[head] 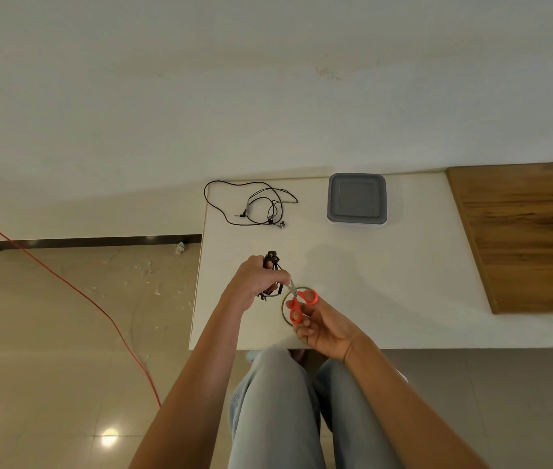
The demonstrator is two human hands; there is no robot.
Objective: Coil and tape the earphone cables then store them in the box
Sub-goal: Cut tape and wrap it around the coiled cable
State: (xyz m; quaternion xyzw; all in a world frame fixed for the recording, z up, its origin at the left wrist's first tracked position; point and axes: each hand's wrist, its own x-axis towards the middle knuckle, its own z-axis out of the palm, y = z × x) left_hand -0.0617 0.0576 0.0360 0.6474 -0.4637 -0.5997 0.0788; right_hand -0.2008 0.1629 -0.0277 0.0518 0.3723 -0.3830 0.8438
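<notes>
My left hand point(256, 282) grips a coiled black earphone cable point(272, 262) above the white table point(386, 265). My right hand point(322, 328) holds red-handled scissors point(302, 304), their blades pointing up-left at the coil by my left fingers. A clear tape roll point(284, 311) lies on the table, partly hidden under my right hand. A second black earphone cable point(255, 204) lies loose and uncoiled at the table's far left. The grey-lidded box point(357, 200) stands shut at the far edge, right of that cable.
A brown wooden board point(532, 231) covers the table's right part. The table's left edge runs close to my left hand. A red cord point(65, 282) crosses the tiled floor at left. My knees sit below the near edge.
</notes>
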